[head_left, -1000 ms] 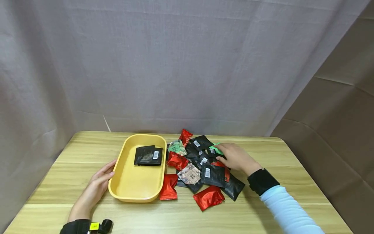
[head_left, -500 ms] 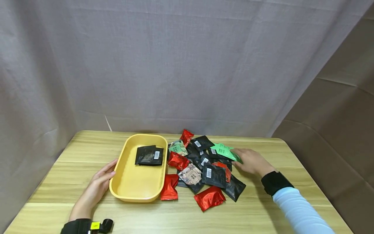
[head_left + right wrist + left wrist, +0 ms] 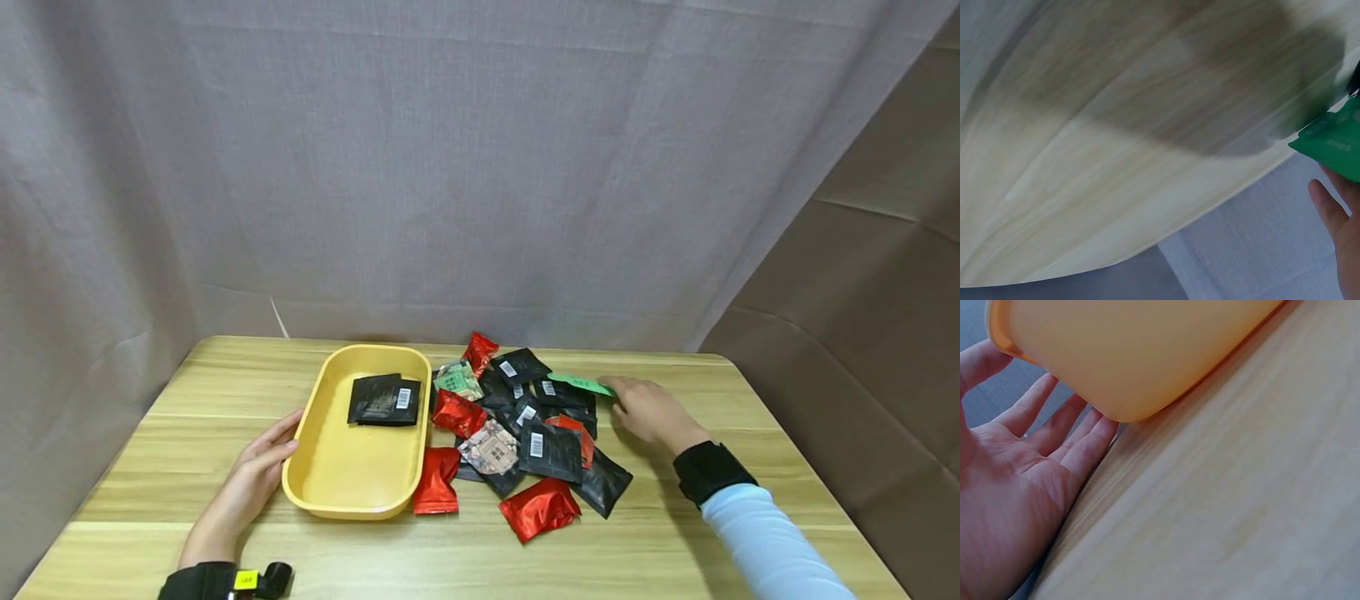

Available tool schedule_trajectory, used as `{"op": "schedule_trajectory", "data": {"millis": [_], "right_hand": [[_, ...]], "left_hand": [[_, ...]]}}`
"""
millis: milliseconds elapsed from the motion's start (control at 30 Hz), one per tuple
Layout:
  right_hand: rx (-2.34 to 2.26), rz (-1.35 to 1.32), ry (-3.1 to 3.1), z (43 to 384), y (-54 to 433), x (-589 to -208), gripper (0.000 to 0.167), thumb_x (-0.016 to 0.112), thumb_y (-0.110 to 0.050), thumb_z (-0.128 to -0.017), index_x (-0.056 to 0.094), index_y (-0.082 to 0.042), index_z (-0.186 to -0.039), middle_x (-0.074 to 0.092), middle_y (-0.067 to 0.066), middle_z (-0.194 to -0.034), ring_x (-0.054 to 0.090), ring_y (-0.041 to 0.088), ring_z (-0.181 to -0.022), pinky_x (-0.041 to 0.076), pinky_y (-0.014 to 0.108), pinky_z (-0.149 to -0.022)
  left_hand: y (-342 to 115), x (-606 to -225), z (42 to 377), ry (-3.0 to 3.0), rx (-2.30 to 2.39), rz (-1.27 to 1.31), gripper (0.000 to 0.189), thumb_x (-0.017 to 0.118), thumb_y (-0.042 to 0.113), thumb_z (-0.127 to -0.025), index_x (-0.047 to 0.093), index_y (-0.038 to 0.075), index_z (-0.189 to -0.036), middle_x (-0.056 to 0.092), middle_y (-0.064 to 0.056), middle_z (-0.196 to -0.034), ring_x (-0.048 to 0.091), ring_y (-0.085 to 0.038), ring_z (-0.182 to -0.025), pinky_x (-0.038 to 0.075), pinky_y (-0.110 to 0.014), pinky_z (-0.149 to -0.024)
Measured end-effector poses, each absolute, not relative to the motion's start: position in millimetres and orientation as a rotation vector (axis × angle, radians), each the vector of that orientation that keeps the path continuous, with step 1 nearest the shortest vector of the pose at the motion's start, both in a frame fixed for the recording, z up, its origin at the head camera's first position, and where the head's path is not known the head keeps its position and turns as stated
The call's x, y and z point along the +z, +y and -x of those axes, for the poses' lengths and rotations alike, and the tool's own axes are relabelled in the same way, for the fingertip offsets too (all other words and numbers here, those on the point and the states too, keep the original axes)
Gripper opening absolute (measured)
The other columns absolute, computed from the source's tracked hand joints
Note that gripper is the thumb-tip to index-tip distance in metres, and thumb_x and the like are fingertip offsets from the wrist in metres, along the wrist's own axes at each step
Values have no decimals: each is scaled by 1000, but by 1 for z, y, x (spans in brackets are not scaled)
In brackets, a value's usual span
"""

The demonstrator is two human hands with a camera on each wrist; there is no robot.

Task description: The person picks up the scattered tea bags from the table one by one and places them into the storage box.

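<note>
My right hand (image 3: 651, 410) pinches a flat green packet (image 3: 583, 383) at its right end, at the far right of a heap of packets. The packet is seen nearly edge-on in the head view; in the right wrist view the green packet (image 3: 1335, 140) sits at the fingertips. My left hand (image 3: 257, 468) rests its fairly straight fingers against the left wall of a yellow tray (image 3: 352, 483). In the left wrist view those fingers (image 3: 1079, 434) touch the tray's outer side. Overlapping black packets (image 3: 384, 400) lie inside the tray.
Right of the tray lies the heap: several black packets (image 3: 550, 450), shiny red packets (image 3: 540, 508), a green-labelled packet (image 3: 457, 381) and a floral-labelled one (image 3: 491, 448). A wooden table (image 3: 360, 558) bears everything. A grey curtain (image 3: 450, 183) hangs behind its back edge.
My right hand has moved right, drawing the green packet partly out from the black ones and then tilting it edge-on. The left hand and tray have stayed put.
</note>
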State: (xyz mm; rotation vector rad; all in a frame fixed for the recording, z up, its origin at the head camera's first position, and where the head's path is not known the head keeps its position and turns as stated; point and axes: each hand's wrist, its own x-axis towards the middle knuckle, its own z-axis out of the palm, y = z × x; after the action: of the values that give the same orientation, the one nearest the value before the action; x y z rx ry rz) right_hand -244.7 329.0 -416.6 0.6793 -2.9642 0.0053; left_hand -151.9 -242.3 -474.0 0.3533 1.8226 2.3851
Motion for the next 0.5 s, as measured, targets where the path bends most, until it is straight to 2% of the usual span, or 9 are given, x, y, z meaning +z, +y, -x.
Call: {"op": "schedule_trajectory", "data": {"millis": [67,233,333,433,500], "right_hand": [[-13,-700,-2929,243,332,-415,40,62,-5,-92,56,3,-131,64,22,-120,62,41,-108,49,55,-92],[-53,-742,-2885,239,336,-413,52,68,5,-84,54,4,-135,63,24,-123,60,43,-111,47,56,-94],[-37,-772,-2849,238,334,-411,53,67,6,-86,53,2,-136,63,23,-123,60,42,-112,47,56,-95],[19,-820,-2801,239,326,-405,50,62,10,-87,54,-1,-135,67,13,-102,63,32,-95,51,48,-85],[38,-855,-2761,241,317,-399,50,60,11,-87,54,-2,-135,66,10,-97,63,28,-90,51,46,-82]], "left_hand": [[-242,-474,152,1827,2381,-349,60,43,8,-104,13,-14,-151,46,14,-135,48,4,-124,41,-15,-100],[-242,-473,153,1847,2365,-334,61,43,9,-104,13,-14,-151,42,7,-139,48,4,-124,41,-15,-100],[-242,-473,153,1844,2371,-333,61,43,8,-104,13,-14,-151,44,10,-137,48,4,-123,41,-15,-100],[-242,-473,153,1829,2386,-333,60,43,8,-103,15,-13,-151,48,16,-134,49,4,-123,41,-15,-100],[-242,-474,152,1818,2398,-337,58,43,7,-103,17,-12,-152,50,18,-133,50,4,-122,42,-16,-100]]}}
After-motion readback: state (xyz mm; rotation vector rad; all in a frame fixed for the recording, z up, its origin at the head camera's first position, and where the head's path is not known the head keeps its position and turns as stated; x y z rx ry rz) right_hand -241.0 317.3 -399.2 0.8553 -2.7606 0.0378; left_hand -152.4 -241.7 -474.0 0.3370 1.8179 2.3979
